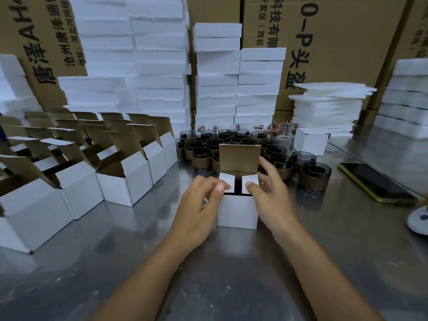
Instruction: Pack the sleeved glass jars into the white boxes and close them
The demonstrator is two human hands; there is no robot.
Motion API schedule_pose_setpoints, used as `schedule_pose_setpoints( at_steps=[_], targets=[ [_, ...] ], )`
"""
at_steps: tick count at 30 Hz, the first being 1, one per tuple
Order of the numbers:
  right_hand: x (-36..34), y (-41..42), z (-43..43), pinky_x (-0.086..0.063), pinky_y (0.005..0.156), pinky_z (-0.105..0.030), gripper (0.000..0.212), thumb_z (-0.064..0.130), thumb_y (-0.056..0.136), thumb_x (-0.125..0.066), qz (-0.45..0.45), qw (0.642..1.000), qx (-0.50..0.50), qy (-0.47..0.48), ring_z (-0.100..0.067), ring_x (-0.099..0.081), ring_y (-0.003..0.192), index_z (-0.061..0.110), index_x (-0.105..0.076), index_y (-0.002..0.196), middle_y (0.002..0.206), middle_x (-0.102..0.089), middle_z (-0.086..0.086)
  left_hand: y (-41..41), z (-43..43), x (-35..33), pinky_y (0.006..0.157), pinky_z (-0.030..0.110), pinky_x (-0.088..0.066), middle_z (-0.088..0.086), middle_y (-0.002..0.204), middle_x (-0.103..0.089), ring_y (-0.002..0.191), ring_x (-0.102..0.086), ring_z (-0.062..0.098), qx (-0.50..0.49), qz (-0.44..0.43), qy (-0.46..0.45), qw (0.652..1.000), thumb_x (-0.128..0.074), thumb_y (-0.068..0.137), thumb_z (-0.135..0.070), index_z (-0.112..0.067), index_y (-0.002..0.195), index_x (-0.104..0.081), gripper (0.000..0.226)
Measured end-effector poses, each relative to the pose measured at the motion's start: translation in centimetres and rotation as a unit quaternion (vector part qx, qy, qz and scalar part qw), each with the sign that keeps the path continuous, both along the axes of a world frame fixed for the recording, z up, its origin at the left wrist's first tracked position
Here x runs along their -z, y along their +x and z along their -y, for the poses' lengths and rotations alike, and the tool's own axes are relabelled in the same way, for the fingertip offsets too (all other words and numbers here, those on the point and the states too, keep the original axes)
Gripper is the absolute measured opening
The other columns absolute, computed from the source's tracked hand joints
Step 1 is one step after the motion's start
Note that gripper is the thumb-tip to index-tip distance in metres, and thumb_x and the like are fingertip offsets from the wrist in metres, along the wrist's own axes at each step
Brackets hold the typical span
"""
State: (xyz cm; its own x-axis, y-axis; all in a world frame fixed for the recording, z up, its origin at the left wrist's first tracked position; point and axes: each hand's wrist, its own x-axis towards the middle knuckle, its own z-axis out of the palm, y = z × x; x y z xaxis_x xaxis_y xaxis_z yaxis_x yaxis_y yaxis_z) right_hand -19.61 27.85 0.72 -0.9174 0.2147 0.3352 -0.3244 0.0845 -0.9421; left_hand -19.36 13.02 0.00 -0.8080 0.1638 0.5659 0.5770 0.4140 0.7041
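A small white box (237, 210) stands on the steel table in front of me. Its brown-lined lid (239, 158) stands upright at the back, and both white side flaps are folded inward over the opening with a dark gap between them. My left hand (199, 202) grips the box's left side, thumb pressing the left flap. On the right, my right hand (271, 193) holds the other side, its thumb on the right flap. What is inside the box is hidden. Behind the box stands a cluster of glass jars with brown sleeves (315, 179).
Rows of open white boxes (125, 184) fill the left side. A closed white box (311, 141) sits at the back right. Stacks of white foam (216, 72) and big cartons line the back. A phone (377, 183) lies at right, a white object (420, 220) at the right edge.
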Motion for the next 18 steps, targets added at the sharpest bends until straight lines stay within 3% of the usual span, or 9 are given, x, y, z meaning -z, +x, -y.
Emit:
schedule_pose_setpoints(
  at_steps=[3,5,7,9,11,14,16,18],
  targets=[
    [-0.2,0.1,-0.1,-0.049,0.077,-0.018,0.041,-0.005,0.089,-0.051,-0.020,1.000,0.005,0.006,-0.004,-0.060,0.095,0.035,-0.054,0.094,0.100,-0.063,0.010,-0.1,-0.1,0.0,0.065,0.009,-0.036,-0.004,0.088,-0.056,0.074,-0.050,-0.002,0.010,0.011,0.035,0.999,-0.053,0.094,-0.020,-0.030,0.095,-0.059,0.012],
    [-0.2,0.2,-0.2,-0.046,0.066,-0.014,0.035,-0.007,0.089,-0.049,-0.021,1.000,-0.004,0.012,-0.005,-0.058,0.088,0.027,-0.055,0.085,0.096,-0.063,0.005,-0.2,-0.1,-0.2,0.065,0.009,-0.039,-0.006,0.091,-0.055,0.074,-0.050,-0.003,0.023,0.043,0.082,0.995,-0.056,0.091,-0.018,-0.034,0.102,-0.049,0.020],
    [-0.2,0.3,-0.1,-0.044,0.063,-0.021,0.030,-0.006,0.091,-0.048,-0.008,1.000,-0.016,-0.005,-0.011,-0.057,0.086,0.022,-0.057,0.082,0.096,-0.063,0.000,-0.4,-0.1,-0.2,0.070,0.006,-0.040,-0.009,0.098,-0.052,0.081,-0.050,-0.008,0.026,0.069,0.096,0.993,-0.051,0.094,-0.018,-0.039,0.105,-0.044,0.025],
    [-0.3,0.3,0.0,-0.043,0.063,-0.024,0.029,-0.002,0.093,-0.045,0.013,0.999,-0.008,-0.040,-0.013,-0.058,0.082,0.020,-0.060,0.078,0.093,-0.065,-0.001,-0.4,0.0,-0.1,0.081,0.008,-0.038,-0.011,0.109,-0.054,0.096,-0.050,-0.010,0.038,0.086,0.098,0.991,-0.038,0.099,-0.027,-0.040,0.107,-0.049,0.019],
    [-0.7,0.3,0.1,-0.044,0.062,-0.024,0.032,0.004,0.092,-0.042,0.041,0.996,0.000,-0.080,-0.013,-0.058,0.078,0.019,-0.064,0.074,0.085,-0.066,0.002,-0.3,0.2,-0.1,0.086,0.009,-0.037,-0.020,0.112,-0.056,0.105,-0.049,-0.011,0.057,0.100,0.107,0.988,-0.027,0.095,-0.051,-0.039,0.106,-0.053,0.031],
    [-0.8,0.6,0.2,-0.044,0.076,-0.026,0.019,0.024,0.091,-0.050,0.036,0.998,-0.007,-0.048,-0.009,-0.059,0.089,0.024,-0.067,0.082,0.090,-0.066,0.010,-0.2,0.2,0.1,0.077,-0.002,-0.034,-0.039,0.099,-0.053,0.097,-0.047,-0.020,0.077,0.101,0.099,0.987,-0.028,0.077,-0.072,-0.041,0.106,-0.049,0.047],
    [-0.3,0.8,0.5,-0.043,0.080,-0.021,0.012,0.037,0.091,-0.055,0.001,0.999,-0.021,0.041,-0.002,-0.056,0.096,0.029,-0.062,0.096,0.104,-0.061,0.012,-0.3,0.1,0.2,0.079,0.001,-0.035,-0.038,0.097,-0.053,0.099,-0.050,-0.015,0.094,0.103,0.106,0.984,-0.040,0.081,-0.063,-0.038,0.105,-0.047,0.036],
    [0.4,0.8,0.6,-0.040,0.083,-0.011,0.025,0.038,0.086,-0.060,-0.019,0.993,-0.014,0.113,0.004,-0.050,0.101,0.028,-0.055,0.108,0.114,-0.053,0.011,-0.5,0.1,0.3,0.081,0.005,-0.038,-0.035,0.096,-0.055,0.102,-0.052,-0.008,0.101,0.102,0.112,0.983,-0.046,0.082,-0.055,-0.036,0.104,-0.047,0.029]
  ],
)
